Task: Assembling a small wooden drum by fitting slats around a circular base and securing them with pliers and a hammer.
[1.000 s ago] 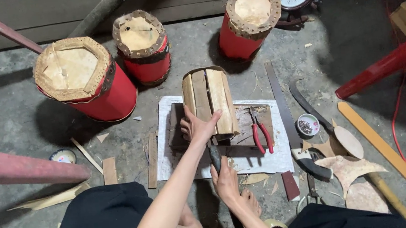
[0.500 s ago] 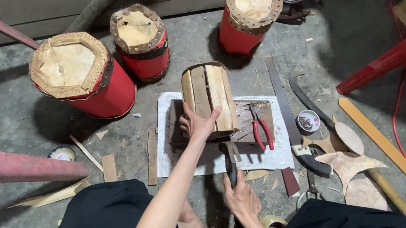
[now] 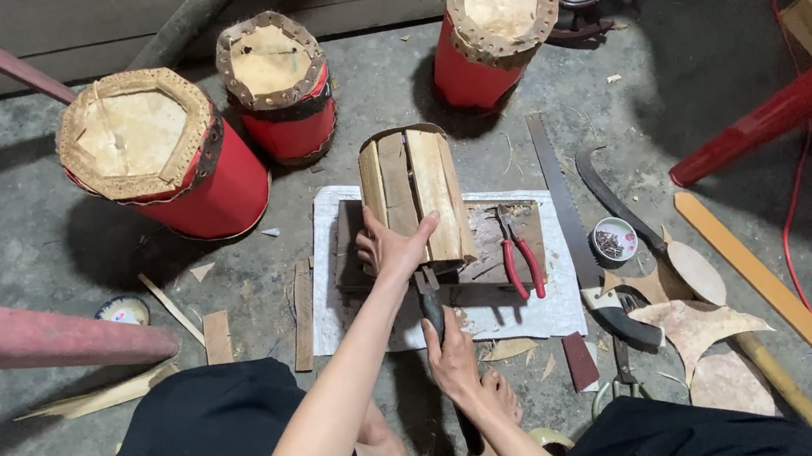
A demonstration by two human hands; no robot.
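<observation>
Left hand (image 3: 390, 250): fingers clamped on near end of wooden stave barrel (image 3: 415, 197), thumb over a stave.
Barrel: on its side on dark board (image 3: 490, 264) over white sheet (image 3: 544, 299) (concrete floor).
Right hand (image 3: 455, 359): fingers curled tight round dark-handled tool (image 3: 435, 315), tip at barrel's near rim.
Nearby: red pliers (image 3: 520, 256) beside barrel; saw (image 3: 565, 211) further right.

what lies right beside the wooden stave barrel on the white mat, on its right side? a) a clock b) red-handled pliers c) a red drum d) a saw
b, the red-handled pliers lie on the white mat just right of the wooden stave barrel, which the left hand steadies.
</observation>
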